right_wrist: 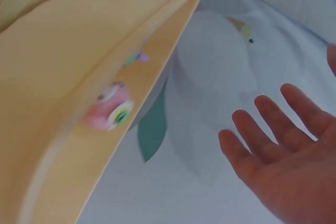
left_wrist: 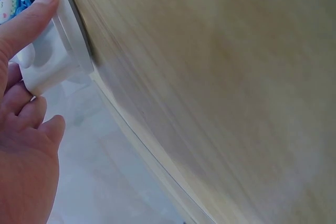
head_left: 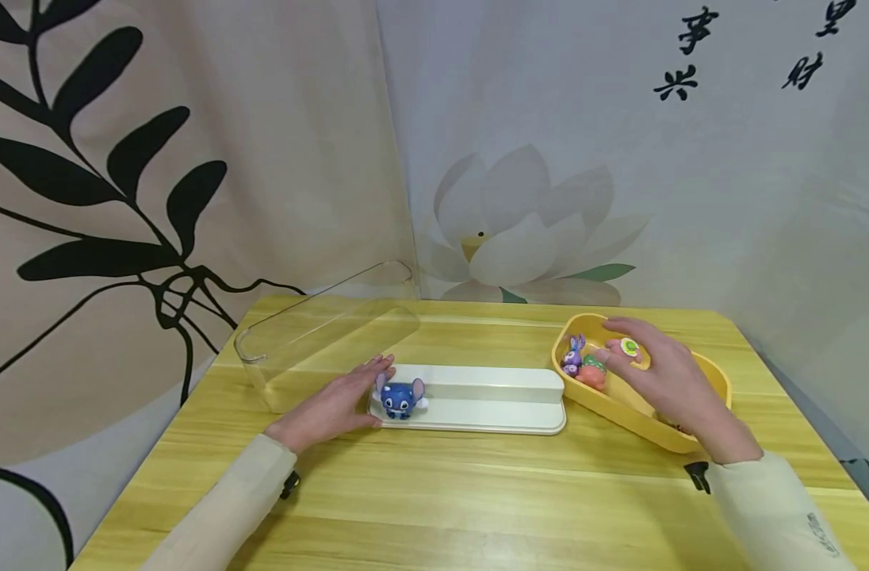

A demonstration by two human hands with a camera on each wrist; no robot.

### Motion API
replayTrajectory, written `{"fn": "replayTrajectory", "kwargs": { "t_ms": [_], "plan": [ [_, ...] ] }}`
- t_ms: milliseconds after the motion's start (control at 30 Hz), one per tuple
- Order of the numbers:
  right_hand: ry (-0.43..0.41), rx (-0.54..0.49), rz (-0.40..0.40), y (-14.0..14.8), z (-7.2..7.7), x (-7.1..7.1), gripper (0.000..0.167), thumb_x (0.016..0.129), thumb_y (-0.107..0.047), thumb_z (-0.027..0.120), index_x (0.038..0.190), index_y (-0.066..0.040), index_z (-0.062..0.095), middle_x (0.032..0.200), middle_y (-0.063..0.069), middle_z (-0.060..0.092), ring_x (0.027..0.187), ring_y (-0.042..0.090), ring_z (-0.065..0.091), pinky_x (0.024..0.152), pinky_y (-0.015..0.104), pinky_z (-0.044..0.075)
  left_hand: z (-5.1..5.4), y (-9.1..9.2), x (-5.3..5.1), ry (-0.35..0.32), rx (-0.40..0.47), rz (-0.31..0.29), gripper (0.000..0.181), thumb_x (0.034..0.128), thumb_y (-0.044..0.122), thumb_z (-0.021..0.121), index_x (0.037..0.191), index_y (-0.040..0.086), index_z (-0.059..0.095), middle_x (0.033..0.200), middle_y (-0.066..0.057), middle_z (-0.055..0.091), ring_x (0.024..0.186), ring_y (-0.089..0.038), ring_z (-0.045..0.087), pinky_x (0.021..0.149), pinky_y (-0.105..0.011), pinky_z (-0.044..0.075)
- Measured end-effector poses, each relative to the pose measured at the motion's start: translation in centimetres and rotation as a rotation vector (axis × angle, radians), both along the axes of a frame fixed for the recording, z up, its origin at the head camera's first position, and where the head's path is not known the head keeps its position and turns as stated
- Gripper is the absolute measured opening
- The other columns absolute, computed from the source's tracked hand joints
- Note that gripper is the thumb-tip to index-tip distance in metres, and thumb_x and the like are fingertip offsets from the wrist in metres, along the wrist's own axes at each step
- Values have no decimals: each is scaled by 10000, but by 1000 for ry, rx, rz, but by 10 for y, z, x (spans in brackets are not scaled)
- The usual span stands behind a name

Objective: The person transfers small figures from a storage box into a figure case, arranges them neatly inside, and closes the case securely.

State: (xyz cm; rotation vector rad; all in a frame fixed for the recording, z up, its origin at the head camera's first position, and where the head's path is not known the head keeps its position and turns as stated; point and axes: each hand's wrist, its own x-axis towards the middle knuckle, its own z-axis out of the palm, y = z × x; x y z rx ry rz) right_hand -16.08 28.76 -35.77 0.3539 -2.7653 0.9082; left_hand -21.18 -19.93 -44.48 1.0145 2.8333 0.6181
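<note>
My left hand (head_left: 338, 404) grips the left end of a white stepped display base (head_left: 491, 403), its thumb along the front edge and its fingers round the end in the left wrist view. Beside those fingers a blue big-eared figurine (head_left: 397, 400) stands on the base. Over a yellow tray (head_left: 623, 419) hovers my right hand (head_left: 666, 377), fingers extended and holding nothing in the right wrist view. The tray contains a purple long-eared figurine (head_left: 572, 358), a pink-and-green figurine (head_left: 591, 374) and a pink one with a round green-yellow disc (right_wrist: 111, 109).
A clear plastic cover (head_left: 263, 361) lies at the back left of the wooden table (head_left: 470, 500), behind my left hand. The tray's left side stands close to the base's right end. Printed curtains (head_left: 520, 103) hang behind the table.
</note>
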Motion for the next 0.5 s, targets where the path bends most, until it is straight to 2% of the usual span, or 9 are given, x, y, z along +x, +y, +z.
{"fn": "replayTrajectory", "kwargs": {
  "t_ms": [233, 500],
  "plan": [
    [-46, 72, -56, 28, -5, 3, 604, 1040, -453, 608, 1476, -42, 539, 1484, 259, 532, 1304, 534, 489, 960, 736, 436, 1, 0, 0, 4, 1, -5, 968, 843, 252, 870, 1620, 62, 326, 1687, -155, 261, 1521, -377, 298, 1212, -555, 301],
    [-67, 119, -87, 54, -15, 6, 622, 1052, -444, 589, 1470, 13, 527, 1441, 323, 537, 1214, 587, 531, 948, 745, 453, 2, 0, 0, 17, -3, -16, 973, 834, 226, 877, 1619, 55, 326, 1682, -170, 267, 1517, -386, 304, 1209, -559, 307]
  ]
}}
